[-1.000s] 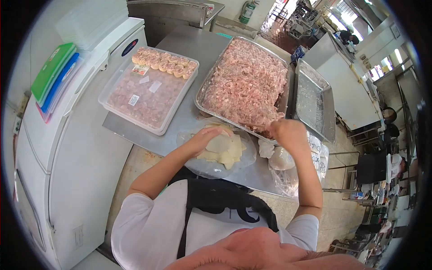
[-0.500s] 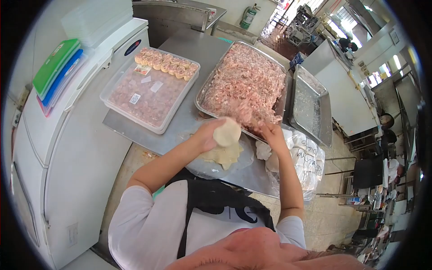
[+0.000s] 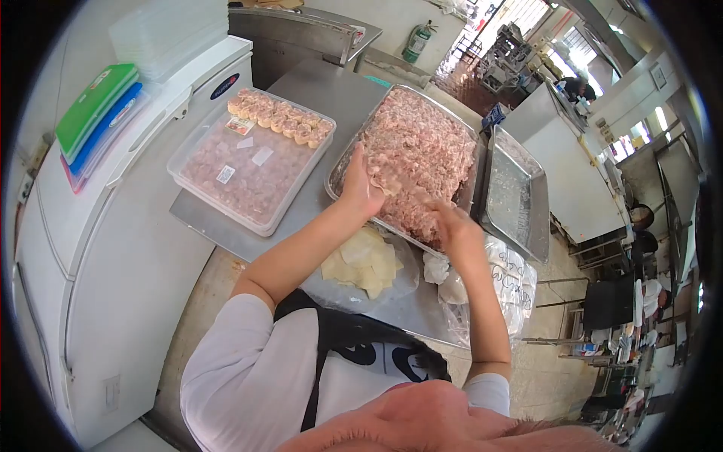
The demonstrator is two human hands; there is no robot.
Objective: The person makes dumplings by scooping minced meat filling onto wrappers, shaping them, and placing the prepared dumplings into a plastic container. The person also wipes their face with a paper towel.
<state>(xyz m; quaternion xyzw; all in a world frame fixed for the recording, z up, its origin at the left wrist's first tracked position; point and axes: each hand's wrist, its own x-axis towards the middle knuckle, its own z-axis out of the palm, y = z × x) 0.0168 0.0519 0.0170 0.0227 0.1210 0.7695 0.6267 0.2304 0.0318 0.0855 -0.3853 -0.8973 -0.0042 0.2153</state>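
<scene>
1. While both arms reach forward over the steel table (image 3: 305, 84), the wrapper stack (image 3: 363, 264) sits closest to the body: thin pale sheets overlapping unevenly on clear plastic (image 3: 407, 273).
2. Bagged bundles (image 3: 506, 290), white with dark handwriting, right of the stack, partly behind the right forearm.
3. Right hand (image 3: 458, 230): at the near right part of the meat, fingers bent and motion-blurred. Can't tell how far closed, or if it grips anything.
4. Left hand (image 3: 363, 187): open, fingers extended, over the tray's near left side. Something pale at its palm; outline merges with the meat, so can't confirm what it holds.
5. Ground meat (image 3: 422, 143): pink, coarse, heaped in the deep metal tray (image 3: 479, 162), which is beyond the wrapper stack. Metal shows along the right side.
6. Lidded clear container (image 3: 218, 205): left of that tray, labels on top, row of topped pieces (image 3: 279, 120) along the far end.
7. Second metal tray (image 3: 520, 192): right of the meat, pale residue inside.
8. White freezer (image 3: 135, 264) on the left, green and blue folders (image 3: 98, 124) on top.
9. Fire extinguisher (image 3: 416, 43) at the back wall.
</scene>
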